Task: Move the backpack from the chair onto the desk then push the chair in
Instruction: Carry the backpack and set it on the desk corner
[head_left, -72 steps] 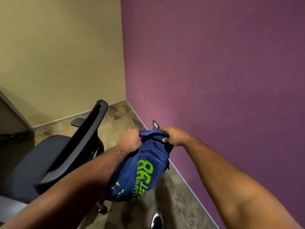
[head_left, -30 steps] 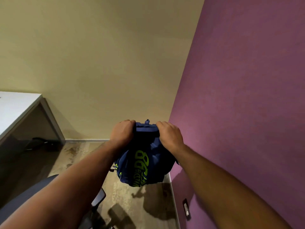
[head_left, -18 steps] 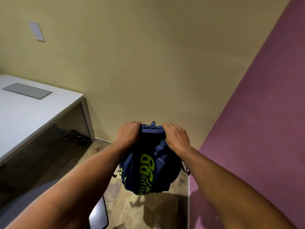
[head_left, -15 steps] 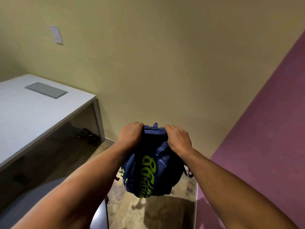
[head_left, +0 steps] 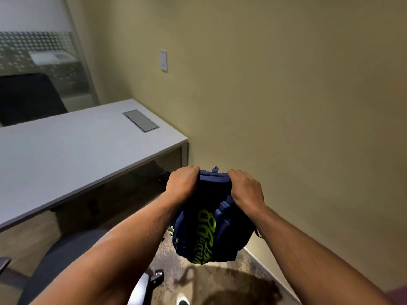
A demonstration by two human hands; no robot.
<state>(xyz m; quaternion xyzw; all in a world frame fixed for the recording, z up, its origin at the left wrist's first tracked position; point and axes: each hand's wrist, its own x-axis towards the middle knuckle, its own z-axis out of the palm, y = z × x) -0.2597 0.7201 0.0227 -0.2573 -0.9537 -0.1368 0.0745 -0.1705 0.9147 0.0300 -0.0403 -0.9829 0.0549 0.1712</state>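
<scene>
Head view: backpack (head_left: 209, 230) hangs, top gripped by left hand (head_left: 181, 182) and right hand (head_left: 245, 187), fingers curled; desk (head_left: 66, 150) now fully in view left, placement next.

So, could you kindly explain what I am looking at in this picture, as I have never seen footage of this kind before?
There is no machine here: a person wears one wide-angle camera on the head, so you look forward and down along their own bare arms. The left hand and the right hand each grip the top of a dark blue backpack with bright green lettering, which hangs in the air above the floor, resting on nothing. To the left stands a white desk; the only thing showing on its top is a flat grey panel set near the far edge. The dark seat of the chair shows at the bottom left, below the left arm. A white wall plate sits on the beige wall behind.
</scene>
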